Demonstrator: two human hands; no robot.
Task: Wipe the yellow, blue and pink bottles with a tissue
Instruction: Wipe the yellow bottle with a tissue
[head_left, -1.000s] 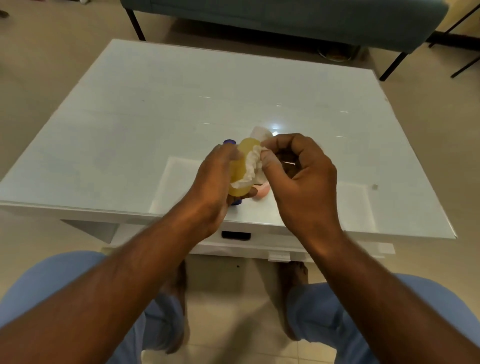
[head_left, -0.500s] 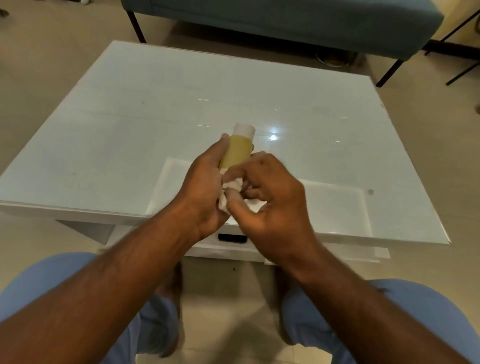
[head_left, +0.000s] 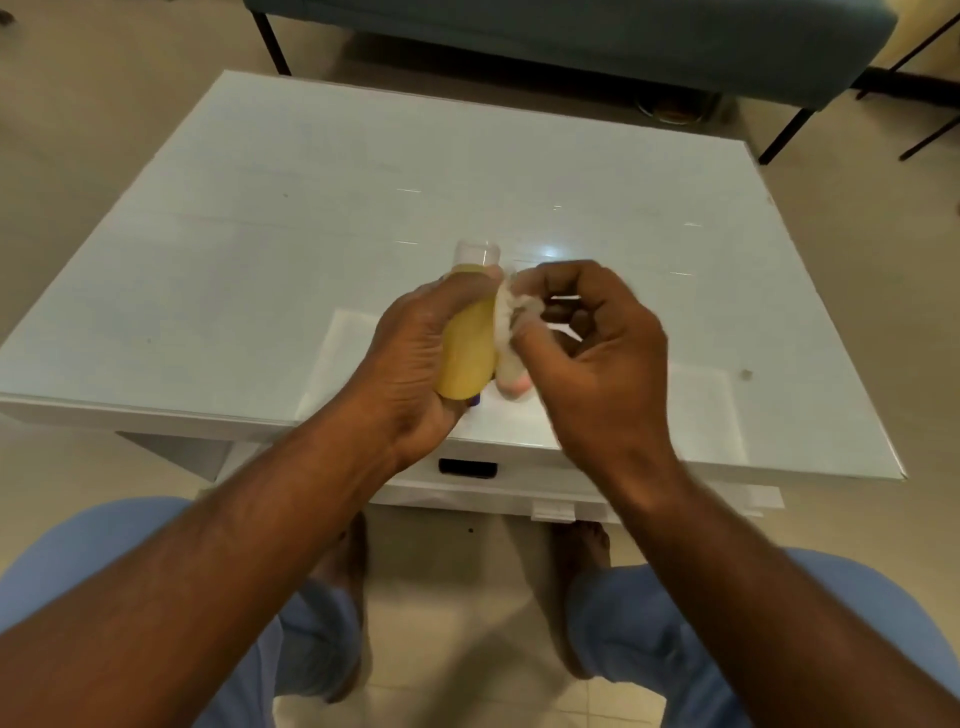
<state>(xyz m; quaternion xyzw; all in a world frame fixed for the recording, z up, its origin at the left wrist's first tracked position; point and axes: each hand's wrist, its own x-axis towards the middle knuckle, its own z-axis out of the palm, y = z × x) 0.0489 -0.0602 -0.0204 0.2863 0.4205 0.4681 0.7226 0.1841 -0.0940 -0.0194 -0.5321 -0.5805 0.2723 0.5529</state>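
Observation:
My left hand (head_left: 415, 364) grips the yellow bottle (head_left: 467, 353) above the table's near edge, its clear cap (head_left: 477, 254) pointing away from me. My right hand (head_left: 592, 338) pinches a crumpled white tissue (head_left: 506, 322) against the bottle's right side. Below the tissue a bit of the pink bottle (head_left: 514, 387) shows on the table. A sliver of the blue bottle (head_left: 474, 399) peeks out under my left hand; the remainder of it is hidden.
The white glass-topped table (head_left: 260, 234) has a drawer handle (head_left: 467, 467) at its near edge. A teal bench (head_left: 571, 31) on black legs stands beyond the table. My knees and bare feet are below the table edge.
My right hand with the tissue has slid from the bottle's lower end up along its right side. The pink bottle shows again beneath the hands.

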